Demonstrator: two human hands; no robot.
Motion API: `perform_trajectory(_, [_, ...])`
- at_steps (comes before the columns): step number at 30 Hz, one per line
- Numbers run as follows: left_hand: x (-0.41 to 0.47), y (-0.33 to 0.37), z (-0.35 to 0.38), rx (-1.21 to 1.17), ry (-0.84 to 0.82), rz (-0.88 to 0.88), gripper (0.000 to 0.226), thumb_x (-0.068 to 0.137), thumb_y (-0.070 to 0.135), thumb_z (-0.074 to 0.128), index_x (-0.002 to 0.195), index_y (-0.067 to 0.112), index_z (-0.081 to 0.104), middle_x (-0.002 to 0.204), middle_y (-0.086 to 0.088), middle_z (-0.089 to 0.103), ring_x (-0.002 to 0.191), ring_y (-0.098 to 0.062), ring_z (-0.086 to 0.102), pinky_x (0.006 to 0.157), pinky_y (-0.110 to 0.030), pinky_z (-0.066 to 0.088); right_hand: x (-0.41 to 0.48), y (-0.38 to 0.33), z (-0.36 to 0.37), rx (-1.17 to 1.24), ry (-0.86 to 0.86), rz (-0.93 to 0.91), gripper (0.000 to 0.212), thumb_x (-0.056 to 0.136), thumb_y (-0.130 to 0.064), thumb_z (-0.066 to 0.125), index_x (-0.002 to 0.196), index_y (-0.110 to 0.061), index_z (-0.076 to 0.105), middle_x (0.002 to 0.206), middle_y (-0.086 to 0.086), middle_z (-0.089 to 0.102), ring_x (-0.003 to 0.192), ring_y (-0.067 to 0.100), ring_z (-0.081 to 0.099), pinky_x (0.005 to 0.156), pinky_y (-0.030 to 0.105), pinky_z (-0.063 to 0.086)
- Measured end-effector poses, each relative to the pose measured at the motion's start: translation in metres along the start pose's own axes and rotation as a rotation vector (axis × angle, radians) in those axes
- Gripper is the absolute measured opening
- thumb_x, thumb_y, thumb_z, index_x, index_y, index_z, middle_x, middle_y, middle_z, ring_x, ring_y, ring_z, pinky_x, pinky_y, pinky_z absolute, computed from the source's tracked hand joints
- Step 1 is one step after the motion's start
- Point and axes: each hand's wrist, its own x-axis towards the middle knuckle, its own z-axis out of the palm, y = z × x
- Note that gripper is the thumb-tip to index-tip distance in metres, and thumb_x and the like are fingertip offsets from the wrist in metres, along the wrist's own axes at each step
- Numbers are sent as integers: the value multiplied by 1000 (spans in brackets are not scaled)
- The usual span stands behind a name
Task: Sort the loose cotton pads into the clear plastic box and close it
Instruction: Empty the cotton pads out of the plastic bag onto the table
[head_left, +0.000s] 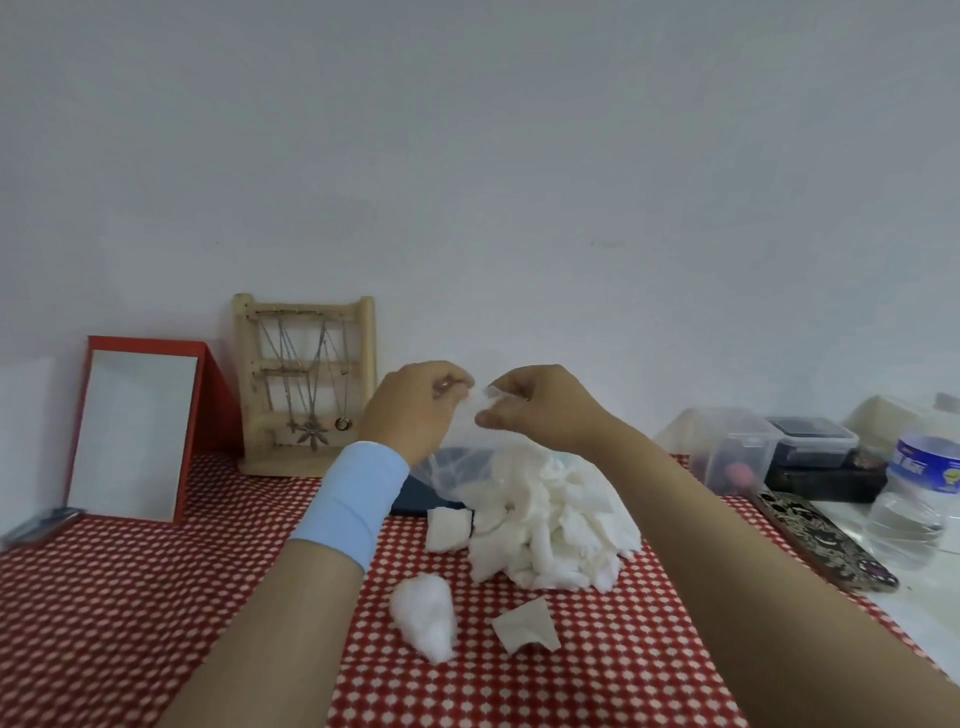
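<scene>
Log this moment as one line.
hands: left hand and right hand pinch clear bag | cotton pads: heaped below | clear box: right, untouched

Clear plastic bag (467, 457) pinched at its top by left hand (415, 410) and right hand (540, 410), cotton pads (550, 525) heaped beneath on checked cloth (156, 597).

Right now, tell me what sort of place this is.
Probably a dressing table in a home: a wooden jewelry stand hung with necklaces, a red-framed mirror propped by the wall, and a heap of cotton pads on a red checked tablecloth.
</scene>
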Motion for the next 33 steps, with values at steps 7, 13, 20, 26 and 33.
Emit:
perform_trajectory(7, [14, -6, -2, -343, 138, -186, 15, 101, 15, 52, 95, 24, 62, 86, 7, 71, 73, -16, 63, 67, -34, 55, -6, 28, -25, 237, -49, 97, 25, 78, -28, 88, 84, -8, 74, 79, 3, 76, 69, 11, 64, 68, 16, 52])
perform_trajectory(13, [26, 0, 3, -473, 155, -190, 14, 101, 11, 47, 103, 24, 51, 95, 0, 69, 59, -18, 63, 56, -31, 53, -2, 41, -30, 495, 53, 143, 22, 91, -28, 75, 101, -8, 72, 85, 4, 75, 78, 21, 72, 75, 32, 54])
perform_trajectory(20, [29, -7, 13, -578, -81, -445, 34, 100, 41, 55, 127, 25, 43, 109, -1, 71, 91, -21, 72, 79, -35, 57, 4, 60, -34, 607, 228, 232, 11, 91, -9, 72, 102, -10, 70, 86, 3, 75, 67, 20, 74, 63, 30, 55])
perform_trajectory(26, [25, -11, 29, -506, 53, -308, 34, 99, 12, 53, 124, 30, 37, 101, -2, 73, 71, -21, 72, 61, -32, 52, 9, 79, -26, 426, 206, 230, 35, 85, -3, 73, 119, -10, 66, 95, 3, 75, 76, 19, 73, 64, 29, 56])
perform_trajectory(33, [47, 27, 31, -376, -146, -41, 41, 91, 19, 70, 122, 33, 46, 89, 2, 75, 75, -17, 72, 70, -24, 46, 21, 55, -38, 227, 18, 71, 59, 89, -13, 70, 144, -23, 51, 118, -4, 70, 104, 10, 65, 84, 21, 48])
